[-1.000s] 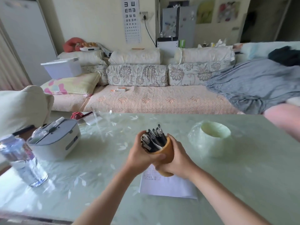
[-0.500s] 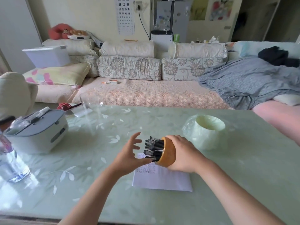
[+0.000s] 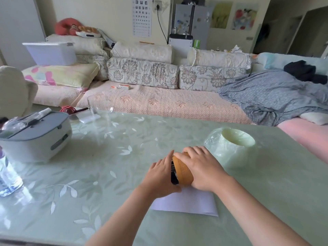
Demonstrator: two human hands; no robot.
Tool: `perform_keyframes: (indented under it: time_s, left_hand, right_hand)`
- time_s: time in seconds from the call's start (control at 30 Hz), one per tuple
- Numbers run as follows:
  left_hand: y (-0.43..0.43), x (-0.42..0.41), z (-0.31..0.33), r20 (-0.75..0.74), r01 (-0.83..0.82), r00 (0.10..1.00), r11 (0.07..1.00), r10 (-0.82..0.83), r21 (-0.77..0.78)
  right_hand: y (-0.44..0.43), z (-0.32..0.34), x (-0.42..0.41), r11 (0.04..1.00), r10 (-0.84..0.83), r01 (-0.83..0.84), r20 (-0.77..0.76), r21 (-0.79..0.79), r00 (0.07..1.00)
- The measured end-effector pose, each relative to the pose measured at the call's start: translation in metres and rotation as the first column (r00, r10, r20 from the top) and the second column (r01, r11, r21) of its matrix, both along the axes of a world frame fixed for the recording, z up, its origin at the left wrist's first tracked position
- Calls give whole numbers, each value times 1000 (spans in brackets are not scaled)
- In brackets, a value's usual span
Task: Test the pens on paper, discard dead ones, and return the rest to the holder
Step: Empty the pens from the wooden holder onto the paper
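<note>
Tipping sideways: the tan holder [image 3: 183, 172] lies on its side over the top edge of the white paper [image 3: 186, 203], mouth facing left. Right hand [image 3: 201, 168] is laid over the holder's body, grip closed around it, fingers draped over the top. Left hand [image 3: 162, 176] sits flat against the mouth, palm and fingers covering the opening; grip not closed on anything I can make out, fingers held together and straight. Dark pens [image 3: 173, 174] show only as a thin black band between the left palm and the holder rim; count unreadable.

Paper lies flat on the pale green desk [image 3: 106, 174], near the front middle, partly under both hands.

Just right of the holder, near the right hand's knuckles, a small bin lined with a translucent green bag [image 3: 232, 148], open top. Far left: a white and grey lidded box [image 3: 35, 137], and a clear water bottle [image 3: 8, 176] at the left edge. A clear glass [image 3: 99, 107] stands at the desk's far edge. Sofa [image 3: 159, 103] behind the desk.
</note>
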State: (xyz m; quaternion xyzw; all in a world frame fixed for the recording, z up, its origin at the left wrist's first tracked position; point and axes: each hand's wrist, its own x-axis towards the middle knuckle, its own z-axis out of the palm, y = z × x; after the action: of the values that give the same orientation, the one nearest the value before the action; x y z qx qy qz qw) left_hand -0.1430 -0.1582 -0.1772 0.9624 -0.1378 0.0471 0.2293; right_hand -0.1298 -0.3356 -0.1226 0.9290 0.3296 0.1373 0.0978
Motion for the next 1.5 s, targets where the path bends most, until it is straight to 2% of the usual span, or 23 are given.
perform_keyframes:
  time_s: [0.1,0.2,0.5,0.6,0.7,0.8,0.87,1.03,1.1,1.13,1.2,1.27,1.37,1.5]
  left_hand:
    - [0,5,-10,-8,-32,999,999,32,21]
    - [0,7,-15,40,-21,999,992,16,125]
    - [-7,11,-19,-2,-46,999,957,48,286]
    - [-18,6,-15,15,-58,998,937,56,346]
    - [-39,0,-14,69,16,997,944,-41,329]
    - [-53,-2,-23,10,66,997,926,-76,373]
    - [-56,-1,-26,-40,63,998,924,-51,377]
    - [-59,7,-11,27,54,998,976,-61,211]
    - [-57,10,4,50,81,995,992,-86,92]
    - [-55,10,12,30,96,995,995,-95,-19]
    - [-51,8,28,-85,86,989,928,-125,-362]
    - [-45,4,38,-157,34,974,787,-166,-617]
    - [-29,-1,45,-188,-26,968,679,-166,-733]
    - [-1,4,51,-136,-91,990,650,-20,-755]
  right_hand:
    - [-2,1,-4,1000,-14,15,23,-24,1000]
    - [-9,2,-5,996,-58,62,60,-67,997]
    - [-50,15,-17,941,-274,290,110,-176,955]
    - [-63,16,-20,931,-311,324,102,-166,945]
    - [-74,14,-23,924,-343,353,89,-150,935]
    - [-84,15,-27,917,-373,380,76,-121,925]
    - [-94,16,-29,911,-410,411,45,-34,911]
    - [-105,9,-38,838,-383,431,-202,334,901]
    - [-102,7,-38,787,-321,421,-284,450,903]
    - [-98,6,-37,765,-288,407,-300,500,910]
    - [-88,6,-32,705,-228,370,-302,604,926]
    - [-73,5,-26,621,-172,348,-310,702,935]
    - [-45,3,-15,510,-101,329,-325,795,940]
    - [7,-6,4,402,-43,297,-307,866,951]
